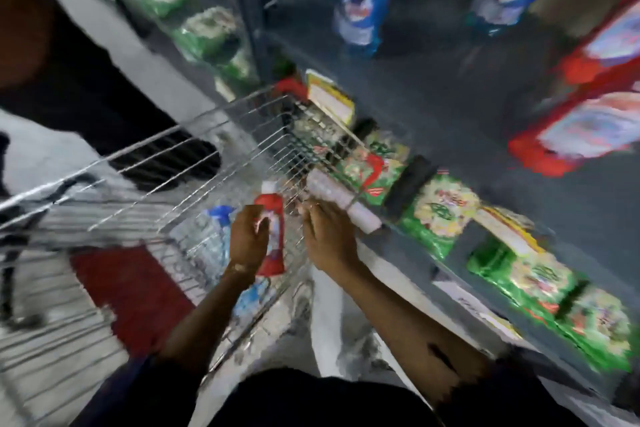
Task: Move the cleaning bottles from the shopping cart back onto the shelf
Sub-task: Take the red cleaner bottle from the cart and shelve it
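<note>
Head view, blurred: left hand (247, 239) gripping red bottle (273, 236) above cart (221, 135); right hand (329, 236) closed on cart's rim beside shelf (450, 135); blue bottle (214, 236) inside cart; labels unreadable.

Motion blur smears everything we see: labels on the red bottle (272, 232) and the blue bottles (363, 3) on the shelf (450, 107) are unreadable. Our left hand (247, 236) covers part of the red bottle. Our right hand's (329, 239) grip on the cart (207, 163) is unclear.
</note>
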Tool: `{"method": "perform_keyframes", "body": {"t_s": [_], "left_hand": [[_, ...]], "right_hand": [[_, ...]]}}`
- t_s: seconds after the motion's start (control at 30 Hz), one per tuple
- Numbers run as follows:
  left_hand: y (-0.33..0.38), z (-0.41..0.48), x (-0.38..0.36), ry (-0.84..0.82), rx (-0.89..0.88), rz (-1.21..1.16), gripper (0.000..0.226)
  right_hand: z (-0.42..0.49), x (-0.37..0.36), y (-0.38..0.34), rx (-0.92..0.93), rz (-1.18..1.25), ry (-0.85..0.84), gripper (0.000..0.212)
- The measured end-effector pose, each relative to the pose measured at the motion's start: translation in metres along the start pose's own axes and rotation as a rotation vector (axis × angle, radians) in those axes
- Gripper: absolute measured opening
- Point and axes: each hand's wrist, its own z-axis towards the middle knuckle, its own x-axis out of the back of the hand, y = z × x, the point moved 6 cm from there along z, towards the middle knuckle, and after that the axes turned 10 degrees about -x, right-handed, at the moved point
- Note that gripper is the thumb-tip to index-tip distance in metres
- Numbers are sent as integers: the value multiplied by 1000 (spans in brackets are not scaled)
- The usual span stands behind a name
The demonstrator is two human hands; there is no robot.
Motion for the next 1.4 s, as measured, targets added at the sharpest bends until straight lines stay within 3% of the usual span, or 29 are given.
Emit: {"method": "perform_keyframes", "body": {"t_s": [0.07, 0.2, 0.33, 0.47, 0.57, 0.7, 0.87, 1.0, 1.1, 1.2, 1.4], "left_hand": [[-58, 0, -6, -87, 240, 59, 29], [-118, -4, -43, -315, 437, 89, 47], [-137, 18, -66, -233, 477, 62, 50], [-155, 32, -80, -170, 626, 24, 59], [-158, 34, -83, -231, 678, 84, 53], [-160, 32, -77, -296, 726, -56, 56], [-109, 31, -32, -218, 537, -281, 50], [-22, 29, 25, -196, 309, -452, 50], [63, 14, 57, -237, 140, -563, 43], [128, -9, 63, -336, 37, -633, 38], [197, -63, 19, -633, -19, -701, 41]], "right_hand": [[16, -35, -7, -55, -217, -64, 27], [25, -64, 2, -105, -416, -62, 28], [31, -71, 10, -95, -514, -35, 25], [31, -74, 10, -85, -532, -37, 29], [32, -73, 10, -93, -541, -45, 30], [31, -71, 9, -102, -491, -56, 25], [26, -58, 7, -139, -268, -73, 21], [21, -37, 1, -333, 427, -356, 33], [4, 0, -12, -324, 791, -454, 32], [-19, 42, -14, -303, 950, -433, 28], [-90, 119, 44, -403, 1066, -261, 40]]}}
